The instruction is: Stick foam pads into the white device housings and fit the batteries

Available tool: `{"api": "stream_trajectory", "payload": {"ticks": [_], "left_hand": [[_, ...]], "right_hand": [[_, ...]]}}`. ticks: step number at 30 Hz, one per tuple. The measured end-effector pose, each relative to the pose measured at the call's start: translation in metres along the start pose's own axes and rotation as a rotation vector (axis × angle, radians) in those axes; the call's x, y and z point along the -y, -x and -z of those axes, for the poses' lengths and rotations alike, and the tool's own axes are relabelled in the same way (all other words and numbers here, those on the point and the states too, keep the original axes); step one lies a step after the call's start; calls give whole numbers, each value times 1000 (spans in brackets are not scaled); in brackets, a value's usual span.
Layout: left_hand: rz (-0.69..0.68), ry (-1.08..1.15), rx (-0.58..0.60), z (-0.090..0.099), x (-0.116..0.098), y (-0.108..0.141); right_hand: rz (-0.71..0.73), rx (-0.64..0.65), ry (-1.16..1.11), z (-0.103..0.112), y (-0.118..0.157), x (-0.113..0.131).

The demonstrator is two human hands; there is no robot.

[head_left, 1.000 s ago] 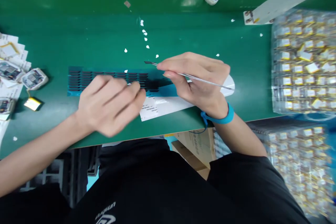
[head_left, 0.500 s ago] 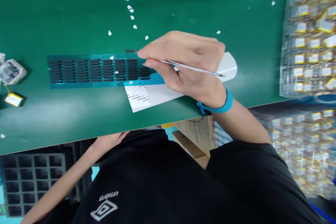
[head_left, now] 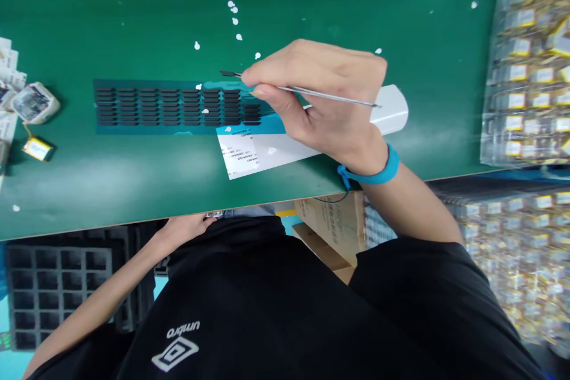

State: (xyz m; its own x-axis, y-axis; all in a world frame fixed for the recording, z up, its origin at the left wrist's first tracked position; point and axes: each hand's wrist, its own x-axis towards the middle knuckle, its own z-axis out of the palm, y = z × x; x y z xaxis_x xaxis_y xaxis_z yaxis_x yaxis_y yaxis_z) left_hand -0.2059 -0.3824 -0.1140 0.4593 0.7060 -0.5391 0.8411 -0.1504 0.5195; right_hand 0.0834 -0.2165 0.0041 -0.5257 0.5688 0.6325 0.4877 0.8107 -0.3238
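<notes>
My right hand (head_left: 320,95) grips a slim metal pick (head_left: 329,94) like a pen, its fingers closed. At the pick's left tip is a small black strip (head_left: 229,73), raised above a teal backing sheet (head_left: 133,129). Rows of similar black strips (head_left: 160,104) lie on that sheet. Beneath my hand is a white, blue-edged liner sheet (head_left: 285,145) with its right end curled up. My left hand (head_left: 191,227) is below the table's front edge, fingers curled and partly hidden, beside a small shiny thing (head_left: 214,214) that I cannot make out.
White round stickers (head_left: 235,21) dot the green table (head_left: 133,184). At the left are a white device housing (head_left: 38,102) and a small battery (head_left: 38,148). Clear trays of yellow-edged parts (head_left: 516,101) stand at the right. Black compartment trays (head_left: 57,285) and a cardboard box (head_left: 332,225) are below.
The view has shifted, so table items appear higher and farther right. My right hand still holds the pick with the black strip at its tip. A shiny thing now shows beside my left fingers.
</notes>
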Motion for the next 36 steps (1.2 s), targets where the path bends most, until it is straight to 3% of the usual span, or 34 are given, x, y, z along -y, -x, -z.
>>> {"api": "stream_trajectory", "payload": {"ticks": [4,7,9,10,12,13,15,18,20,22,24,29,33,36], "left_hand": [[-3,59,10,9,-7,-5],[-39,125,6,19,-22,5],[-209,300,-21,35,-39,21],[-360,439,-53,46,-48,30],[-637,694,-95,74,-66,43],[-704,790,-138,90,-73,46],[-642,1002,-300,121,-83,38],[-431,1227,-509,165,-87,-3],[-282,1295,-511,188,-87,-36],[-260,1300,-447,203,-86,-61],[-270,1306,-385,205,-86,-73],[-219,1316,-339,189,-88,-55],[-359,1151,-566,205,-79,-31],[-447,1150,-762,223,-66,-27]], "right_hand": [[37,-28,5,-1,0,0],[14,3,38,-1,-1,0],[-19,28,48,-1,-2,-1],[-28,28,45,0,-2,-1],[-20,31,35,0,-2,-3],[-16,30,34,0,-1,-4],[12,-2,30,0,0,-5],[40,-87,3,-2,3,-7],[44,-128,-34,-4,5,-10],[53,-173,-61,-5,7,-13],[54,-219,-76,-6,8,-15],[50,-318,-46,-5,9,-12],[34,-310,-34,-5,8,-9],[34,-304,-30,-4,8,-8]]}}
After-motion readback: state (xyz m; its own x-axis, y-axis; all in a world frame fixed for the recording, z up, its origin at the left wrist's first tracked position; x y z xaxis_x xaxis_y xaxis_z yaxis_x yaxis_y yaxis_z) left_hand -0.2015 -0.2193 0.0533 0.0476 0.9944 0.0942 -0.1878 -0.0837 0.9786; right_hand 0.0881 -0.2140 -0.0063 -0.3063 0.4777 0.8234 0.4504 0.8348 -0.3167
